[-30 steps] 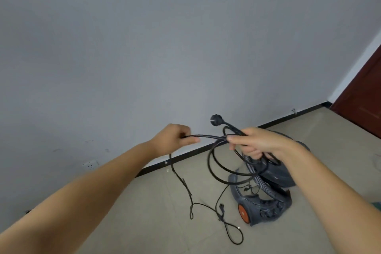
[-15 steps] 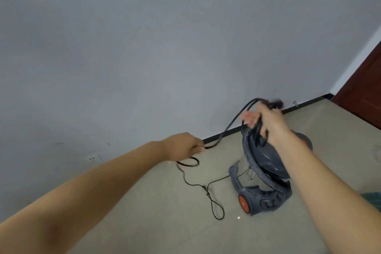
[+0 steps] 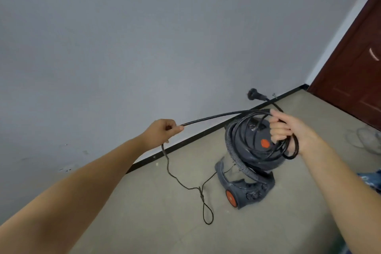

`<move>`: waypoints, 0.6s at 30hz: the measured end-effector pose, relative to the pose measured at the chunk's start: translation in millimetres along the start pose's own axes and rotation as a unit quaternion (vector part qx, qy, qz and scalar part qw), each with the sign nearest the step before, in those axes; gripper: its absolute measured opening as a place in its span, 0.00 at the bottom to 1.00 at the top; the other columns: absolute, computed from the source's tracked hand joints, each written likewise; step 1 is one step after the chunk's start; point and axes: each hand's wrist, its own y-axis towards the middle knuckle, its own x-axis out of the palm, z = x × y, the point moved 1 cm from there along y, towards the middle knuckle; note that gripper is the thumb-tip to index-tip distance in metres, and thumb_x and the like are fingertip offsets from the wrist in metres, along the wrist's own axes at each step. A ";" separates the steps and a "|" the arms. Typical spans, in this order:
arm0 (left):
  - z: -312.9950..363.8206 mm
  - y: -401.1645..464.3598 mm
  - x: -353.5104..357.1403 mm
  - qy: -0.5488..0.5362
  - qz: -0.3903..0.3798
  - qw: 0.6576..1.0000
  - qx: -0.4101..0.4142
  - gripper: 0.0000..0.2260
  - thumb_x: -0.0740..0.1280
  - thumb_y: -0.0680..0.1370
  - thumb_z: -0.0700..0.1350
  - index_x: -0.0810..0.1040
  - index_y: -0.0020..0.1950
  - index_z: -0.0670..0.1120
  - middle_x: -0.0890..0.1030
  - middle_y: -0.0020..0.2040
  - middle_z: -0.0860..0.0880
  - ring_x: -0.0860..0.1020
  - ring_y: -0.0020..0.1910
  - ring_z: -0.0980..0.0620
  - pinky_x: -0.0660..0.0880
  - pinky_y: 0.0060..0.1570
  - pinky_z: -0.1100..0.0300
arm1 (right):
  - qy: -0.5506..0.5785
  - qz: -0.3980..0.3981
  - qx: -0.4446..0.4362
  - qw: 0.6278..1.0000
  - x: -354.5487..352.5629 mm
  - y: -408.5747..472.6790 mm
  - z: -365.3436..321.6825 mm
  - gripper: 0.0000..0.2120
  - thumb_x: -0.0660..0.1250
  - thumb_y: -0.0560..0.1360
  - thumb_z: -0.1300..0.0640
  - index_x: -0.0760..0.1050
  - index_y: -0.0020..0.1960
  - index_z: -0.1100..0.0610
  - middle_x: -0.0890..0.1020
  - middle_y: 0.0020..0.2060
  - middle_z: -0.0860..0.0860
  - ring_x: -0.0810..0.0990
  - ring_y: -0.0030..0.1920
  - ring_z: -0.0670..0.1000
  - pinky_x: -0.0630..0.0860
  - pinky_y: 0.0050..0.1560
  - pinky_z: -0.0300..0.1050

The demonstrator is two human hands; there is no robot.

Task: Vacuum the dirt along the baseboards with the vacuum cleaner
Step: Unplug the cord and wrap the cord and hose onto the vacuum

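Fingers (image 3: 177, 129) of left hand (image 3: 161, 131) curled, pinching the black power cord (image 3: 214, 116) at mid-length. From that pinch one run of cord goes taut to the right toward the other hand; the other run drops to the floor (image 3: 156, 208), snakes across the tiles, makes a small loop (image 3: 207, 213) and leads back to the vacuum base. Black baseboard (image 3: 191, 137) runs along the foot of the grey wall (image 3: 144, 37), behind the cord. Vacuum cleaner (image 3: 250, 169), grey canister with orange wheel (image 3: 230, 197) and orange button, stands upright on the floor just off the baseboard, ribbed hose (image 3: 237, 159) wrapped round its body. Right hand (image 3: 288, 128) above the canister top, fingers closed around several coils of the cord bunched together; coils hang below the wrist. Plug (image 3: 255, 94) sticks up past the right hand, in the air in front of the wall. Dark red door (image 3: 354, 64) at far right.
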 end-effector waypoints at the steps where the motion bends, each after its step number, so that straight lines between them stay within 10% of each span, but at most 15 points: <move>1: -9.2 -0.4 3.9 0.021 -0.002 1.000 -0.014 0.18 0.62 0.80 0.54 0.69 0.35 0.45 0.70 0.31 0.51 0.72 0.33 0.54 0.69 0.34 0.68 | 0.094 0.025 -0.012 0.995 -17.5 1.1 -6.5 0.17 0.72 0.66 0.55 0.69 0.24 0.54 0.61 0.14 0.44 0.60 0.13 0.43 0.57 0.17 0.32; 7: 10.6 3.5 58.8 0.179 -0.114 0.973 0.092 0.11 0.55 0.83 0.48 0.68 0.44 0.46 0.71 0.33 0.52 0.70 0.33 0.54 0.65 0.40 0.60 | 0.402 0.222 -0.253 0.852 -56.0 14.4 -15.4 0.13 0.54 0.82 0.63 0.71 0.40 0.60 0.79 0.23 0.51 0.80 0.24 0.47 0.78 0.30 0.36; 11: 69.0 13.8 92.6 0.242 -0.161 0.935 0.204 0.13 0.55 0.83 0.48 0.72 0.46 0.42 0.76 0.39 0.45 0.72 0.38 0.47 0.69 0.42 0.54 | -0.061 0.186 -0.267 0.944 -26.5 30.1 9.4 0.16 0.55 0.84 0.53 0.74 0.52 0.65 0.86 0.40 0.52 0.86 0.44 0.51 0.82 0.47 0.43; 14: 115.0 26.2 87.1 0.243 -0.112 0.927 0.262 0.13 0.58 0.83 0.46 0.78 0.51 0.41 0.79 0.42 0.46 0.74 0.39 0.50 0.70 0.44 0.56 | -0.392 0.081 -0.238 0.885 -0.2 17.6 22.5 0.13 0.60 0.81 0.51 0.77 0.55 0.58 0.85 0.46 0.49 0.84 0.49 0.48 0.78 0.52 0.39; 16: 139.8 35.1 74.6 0.252 -0.071 0.922 0.284 0.12 0.59 0.82 0.48 0.79 0.49 0.44 0.77 0.39 0.52 0.71 0.37 0.56 0.66 0.41 0.60 | -0.473 0.038 -0.210 0.855 13.0 7.5 17.4 0.09 0.60 0.81 0.51 0.75 0.53 0.55 0.83 0.38 0.47 0.81 0.39 0.45 0.74 0.41 0.34; 18: 148.0 44.5 63.2 0.221 -0.056 0.936 0.269 0.13 0.61 0.81 0.51 0.77 0.42 0.46 0.72 0.32 0.57 0.68 0.31 0.61 0.64 0.36 0.63 | -0.410 -0.047 -0.142 0.900 19.8 2.8 8.8 0.13 0.59 0.81 0.48 0.75 0.48 0.57 0.75 0.26 0.49 0.73 0.27 0.48 0.72 0.35 0.40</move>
